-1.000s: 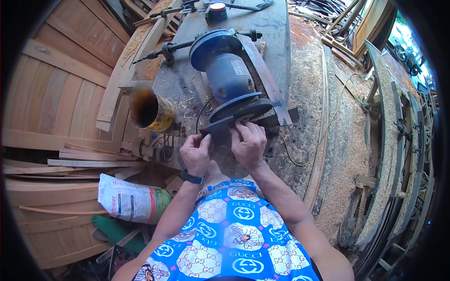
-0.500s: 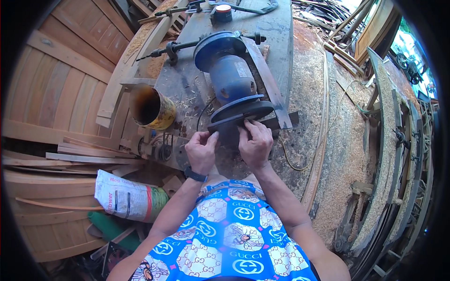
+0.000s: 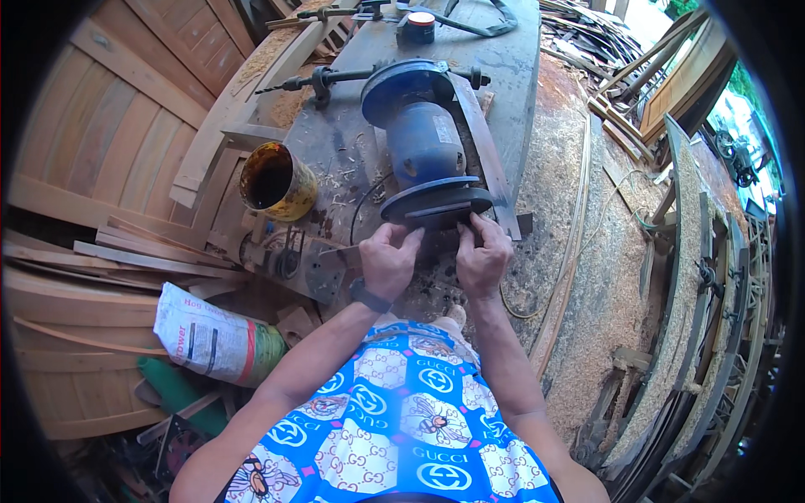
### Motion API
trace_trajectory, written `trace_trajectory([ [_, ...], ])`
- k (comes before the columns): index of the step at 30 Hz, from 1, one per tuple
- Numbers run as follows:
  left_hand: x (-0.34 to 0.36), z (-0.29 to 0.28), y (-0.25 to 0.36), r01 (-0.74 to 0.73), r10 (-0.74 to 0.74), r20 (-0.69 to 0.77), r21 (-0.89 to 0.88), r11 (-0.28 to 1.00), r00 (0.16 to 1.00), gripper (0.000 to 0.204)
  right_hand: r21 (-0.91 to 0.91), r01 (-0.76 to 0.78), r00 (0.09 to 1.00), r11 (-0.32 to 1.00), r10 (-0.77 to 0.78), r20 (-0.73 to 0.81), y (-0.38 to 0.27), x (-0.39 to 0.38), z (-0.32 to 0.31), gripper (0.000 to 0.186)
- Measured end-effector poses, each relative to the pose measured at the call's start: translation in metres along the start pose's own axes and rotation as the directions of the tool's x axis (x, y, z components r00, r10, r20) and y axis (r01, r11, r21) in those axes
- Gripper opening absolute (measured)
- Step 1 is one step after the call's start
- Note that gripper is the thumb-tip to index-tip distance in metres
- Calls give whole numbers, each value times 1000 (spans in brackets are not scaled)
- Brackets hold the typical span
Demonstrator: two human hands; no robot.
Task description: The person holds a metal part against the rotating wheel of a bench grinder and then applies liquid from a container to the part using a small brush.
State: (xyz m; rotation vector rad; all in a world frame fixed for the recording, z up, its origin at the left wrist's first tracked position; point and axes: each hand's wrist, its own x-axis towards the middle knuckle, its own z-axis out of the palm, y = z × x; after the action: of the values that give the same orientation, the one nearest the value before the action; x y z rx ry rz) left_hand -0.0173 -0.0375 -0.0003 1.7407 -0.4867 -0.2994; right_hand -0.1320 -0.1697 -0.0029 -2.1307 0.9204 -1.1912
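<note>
At the far left, wooden doors [image 3: 138,159] lean in a stack, with loose planks [image 3: 159,267] piled below them. A white sack [image 3: 214,335] with a red stripe and a green end lies near the planks, and a green roll [image 3: 172,379] sits just below it. Next comes a yellow can [image 3: 298,189], stained brown and upright, beside the bench [image 3: 344,144], which carries wood shavings.

The left hand [image 3: 389,261] has its fingers curled in, the thumb and fingertips brought together in a pinch on the left end of a dark flat piece [image 3: 438,220]. A dark watch [image 3: 370,296] is on that wrist. The piece lies between the 2 hands, just at the front wheel of the blue grinder [image 3: 426,149]; its outline blends into the dark wheel, so I cannot tell whether they touch. The grinder rests on the bench, a drill bit [image 3: 289,85] sticking out to the left from its far end. Behind it stands a dark jar [image 3: 419,32] with a red rim.

The right hand [image 3: 485,261] is also nearly closed, thumb and fingers pinching the piece's right end. A long flat bar [image 3: 485,142] runs along the grinder's right side. Farther right, sawdust [image 3: 620,277] covers the floor.
</note>
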Motion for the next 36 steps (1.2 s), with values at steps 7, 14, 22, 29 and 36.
trace_trajectory([
  [7, -3, 6, 20, -15, 15, -14, 23, 1000, 1000, 21, 2, -47, 998, 999, 47, 29, 6, 0, -3, 24],
  [14, -4, 11, 17, -1, 1, -5, -30, 1000, 1000, 22, -43, -32, 998, 999, 34, 44, 9, 2, -5, 23],
  [22, -7, 16, 24, -2, 1, -20, -22, 1000, 1000, 21, -40, -47, 998, 998, 49, 25, 14, 4, -6, 23],
  [29, -8, 18, 23, 15, -16, -21, -52, 999, 1000, 22, -15, -44, 999, 999, 44, 11, 14, 5, -7, 24],
  [36, -9, 11, 20, 79, -81, -20, -76, 994, 996, 22, -52, -3, 1000, 999, 4, 21, 10, 1, -4, 24],
])
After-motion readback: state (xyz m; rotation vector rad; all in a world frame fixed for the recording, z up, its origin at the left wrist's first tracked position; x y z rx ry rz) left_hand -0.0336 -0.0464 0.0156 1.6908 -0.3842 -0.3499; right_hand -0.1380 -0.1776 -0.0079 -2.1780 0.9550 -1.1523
